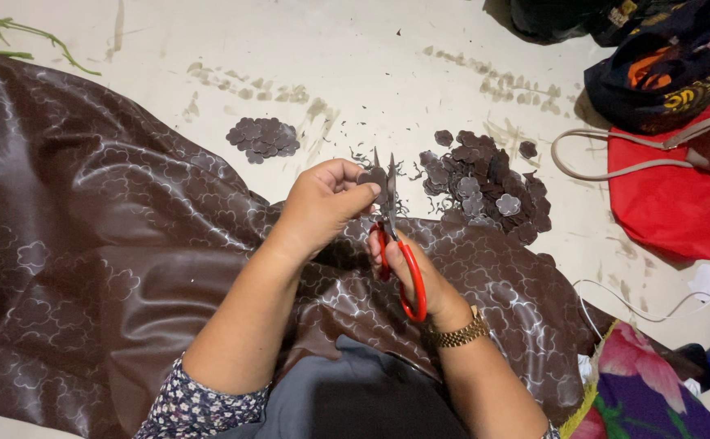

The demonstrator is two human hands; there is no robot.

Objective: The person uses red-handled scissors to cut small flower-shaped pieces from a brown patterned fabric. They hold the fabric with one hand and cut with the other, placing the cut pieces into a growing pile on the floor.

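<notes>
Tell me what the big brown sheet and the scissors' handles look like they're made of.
Brown sheet: likely vinyl or faux leather; glossy, with light glare, soft folds and a pale cloud-like outline pattern. Scissors in the right hand: handles look like smooth red plastic, or a coating; blades appear to be grey metal.

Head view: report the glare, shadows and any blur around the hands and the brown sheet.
Head view: broad pale glare streaks the glossy brown sheet; left hand, right hand and red-handled scissors look fairly sharp; soft shadow under the forearms; the cut-piece pile is evenly lit; corners darken.
</notes>
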